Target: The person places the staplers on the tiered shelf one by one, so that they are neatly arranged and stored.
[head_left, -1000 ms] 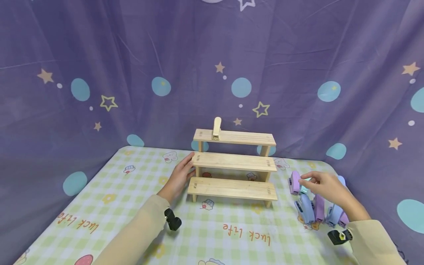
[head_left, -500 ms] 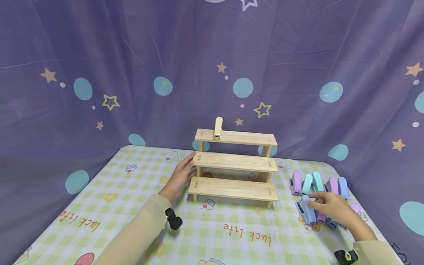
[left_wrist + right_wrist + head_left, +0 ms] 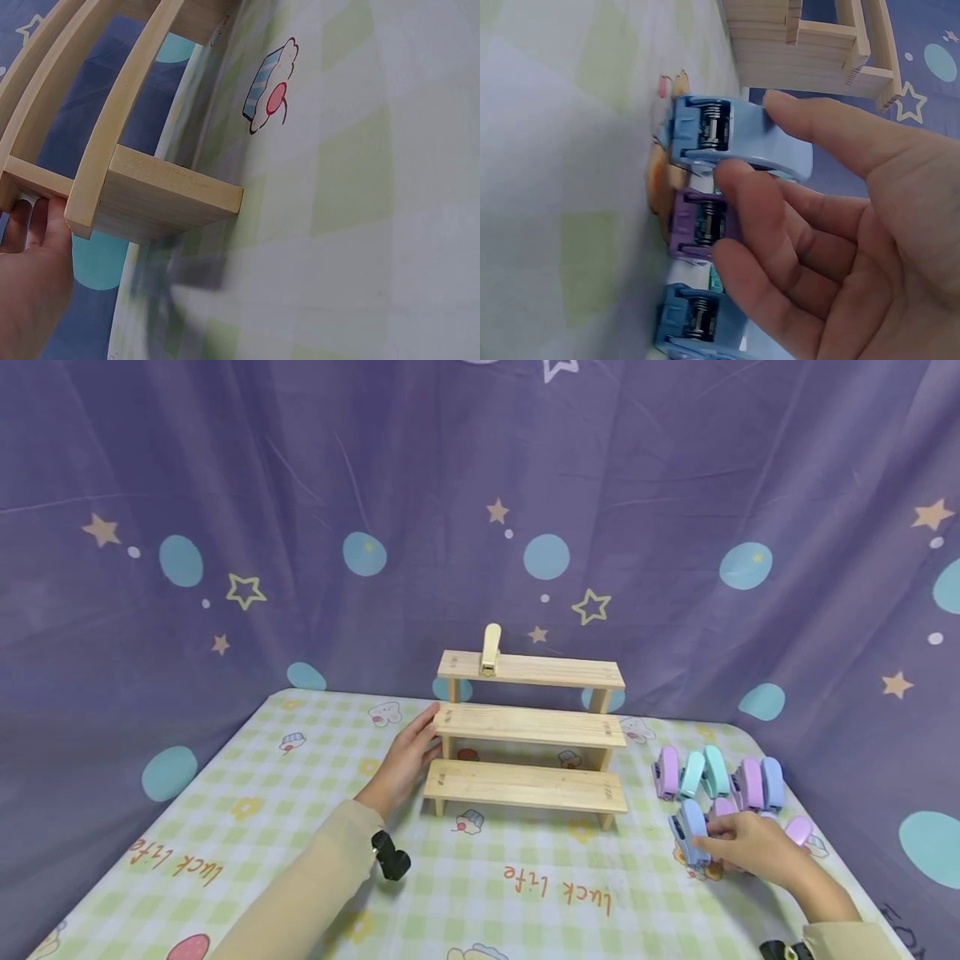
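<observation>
A three-tier wooden rack point(image 3: 528, 785) stands mid-table. My left hand point(image 3: 401, 768) holds its left end at the middle tier; in the left wrist view several fingers point(image 3: 56, 225) touch the wood under that board, the thumb hidden there. At the right, my right hand point(image 3: 757, 847) pinches a light blue stapler point(image 3: 692, 835) between thumb and fingers. In the right wrist view the thumb point(image 3: 780, 105) lies on one side of this stapler point(image 3: 765, 139), fingers at the other. A purple stapler point(image 3: 701, 225) and another blue stapler point(image 3: 705, 319) stand beside it, partly covered by the hand.
A gold stapler point(image 3: 490, 652) stands on the rack's top tier, left of centre. Behind the right hand is a row with a purple stapler point(image 3: 666, 772), two mint staplers point(image 3: 715, 772), another purple one and a blue stapler point(image 3: 772, 783). A purple curtain hangs behind the checked tablecloth point(image 3: 555, 927).
My right hand has moved from above the back row of staplers toward the near row and taken hold of the light blue stapler. The left hand has stayed on the rack.
</observation>
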Available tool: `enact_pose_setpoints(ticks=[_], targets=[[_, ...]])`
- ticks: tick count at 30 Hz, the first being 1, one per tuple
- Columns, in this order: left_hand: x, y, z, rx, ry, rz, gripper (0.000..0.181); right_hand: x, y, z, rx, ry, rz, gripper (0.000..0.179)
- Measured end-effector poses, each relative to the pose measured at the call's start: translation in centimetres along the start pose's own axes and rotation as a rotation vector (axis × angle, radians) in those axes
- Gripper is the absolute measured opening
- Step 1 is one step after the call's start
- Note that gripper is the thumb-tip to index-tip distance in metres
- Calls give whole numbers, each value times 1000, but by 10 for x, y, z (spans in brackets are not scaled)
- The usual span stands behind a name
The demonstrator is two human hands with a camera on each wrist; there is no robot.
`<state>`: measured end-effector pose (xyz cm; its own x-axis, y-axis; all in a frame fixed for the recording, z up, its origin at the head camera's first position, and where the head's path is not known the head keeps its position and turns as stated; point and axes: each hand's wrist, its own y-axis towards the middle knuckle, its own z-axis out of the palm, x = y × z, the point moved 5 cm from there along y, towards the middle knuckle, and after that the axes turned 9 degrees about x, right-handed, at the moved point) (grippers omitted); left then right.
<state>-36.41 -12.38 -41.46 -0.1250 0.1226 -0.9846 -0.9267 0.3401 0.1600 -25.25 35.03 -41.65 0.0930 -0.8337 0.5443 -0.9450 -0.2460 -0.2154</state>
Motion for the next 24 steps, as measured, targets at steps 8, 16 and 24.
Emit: enact_pose_setpoints(ticks=[8,16,24], targets=[[-1,-1,0,-16,-22,-1,51,2,-2,7,12,-5,-20,39],[-1,-1,0,-8,-17,2,52,2,-1,9,28,28,-29,31],[1,0,1,13,8,-22,52,0,-3,12,24,58,-22,32]])
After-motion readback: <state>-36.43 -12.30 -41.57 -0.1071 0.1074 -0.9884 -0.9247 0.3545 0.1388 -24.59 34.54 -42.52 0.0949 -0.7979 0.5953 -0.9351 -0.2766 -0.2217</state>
